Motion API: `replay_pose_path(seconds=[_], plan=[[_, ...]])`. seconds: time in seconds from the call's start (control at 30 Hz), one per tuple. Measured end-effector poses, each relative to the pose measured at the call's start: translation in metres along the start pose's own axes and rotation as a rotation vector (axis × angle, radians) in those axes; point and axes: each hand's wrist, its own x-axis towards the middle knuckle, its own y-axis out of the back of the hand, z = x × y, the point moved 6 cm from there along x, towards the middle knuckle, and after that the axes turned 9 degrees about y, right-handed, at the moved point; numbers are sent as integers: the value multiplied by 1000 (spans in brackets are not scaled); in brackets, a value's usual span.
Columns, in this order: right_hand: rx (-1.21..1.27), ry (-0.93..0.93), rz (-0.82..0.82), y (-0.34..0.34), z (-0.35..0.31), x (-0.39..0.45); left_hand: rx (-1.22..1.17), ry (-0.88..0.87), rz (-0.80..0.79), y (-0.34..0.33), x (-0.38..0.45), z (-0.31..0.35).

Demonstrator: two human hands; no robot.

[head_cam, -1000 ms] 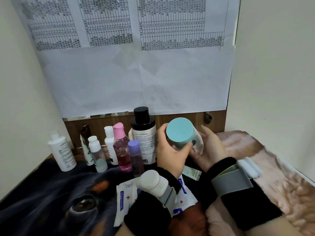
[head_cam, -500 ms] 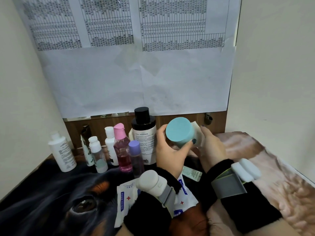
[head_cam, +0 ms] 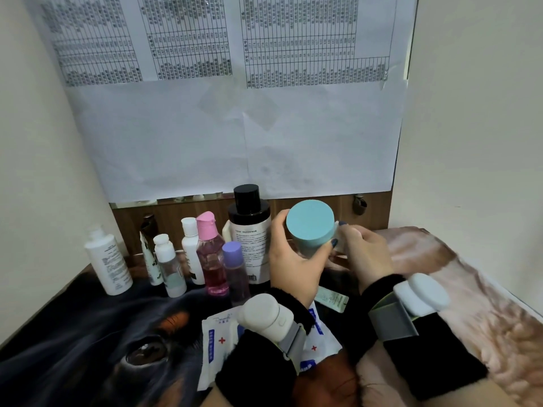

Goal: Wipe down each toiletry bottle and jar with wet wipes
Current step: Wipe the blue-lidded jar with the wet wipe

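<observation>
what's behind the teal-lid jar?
Behind the teal-lid jar the right hand presses a white wet wipe to its side; only an edge shows. The left hand covers the jar's lower body.

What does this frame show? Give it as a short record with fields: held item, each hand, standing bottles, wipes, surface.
held item: teal-lidded jar, lifted off the surface, lid toward the camera
left hand: grips the jar from the left side
right hand: presses a white wet wipe against the jar's right side
standing bottles: black-capped bottle, pink bottle, purple-capped bottle, white bottle, all upright
wipes: packets with red crosses lie near the wrists
surface: dog-print cloth
</observation>
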Motion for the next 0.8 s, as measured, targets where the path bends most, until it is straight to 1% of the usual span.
replay_pose_path(seconds=[0.07, 0.13, 0.23, 0.3, 0.37, 0.43, 0.5, 0.57, 0.63, 0.67, 0.73, 0.8], plan=[[34, 73, -6, -2, -8, -3, -27, 25, -5, 0, 1, -1], [120, 97, -38, -10, -11, -6, -68, 60, -15, -1, 2, -3], [173, 167, -71, -14, -22, -13, -137, 130, -68, -4, 2, -6], [171, 128, -56, -13, -23, -14, -177, 159, -99, -5, 2, -7], [146, 30, -58, -11, -18, -14, -143, 147, -103, -4, 1, -5], [106, -60, -94, -16, -12, -15, -94, 118, -89, -3, 0, -3], [60, -61, -87, -17, -8, -14, -69, 99, -72, -2, 0, -1], [107, 18, -58, -16, -14, -15, -53, 76, -60, -1, 0, 1], [155, 125, -95, -18, -23, -17, -18, 64, -50, 0, 1, 1], [133, 194, -119, -19, -27, -19, 6, 60, -52, 0, 1, 1], [-5, 337, -189, -22, -31, -20, 50, 24, -61, -1, 0, 1], [-224, 413, -279, -27, -29, -22, 120, -25, -49, -2, -2, 3]])
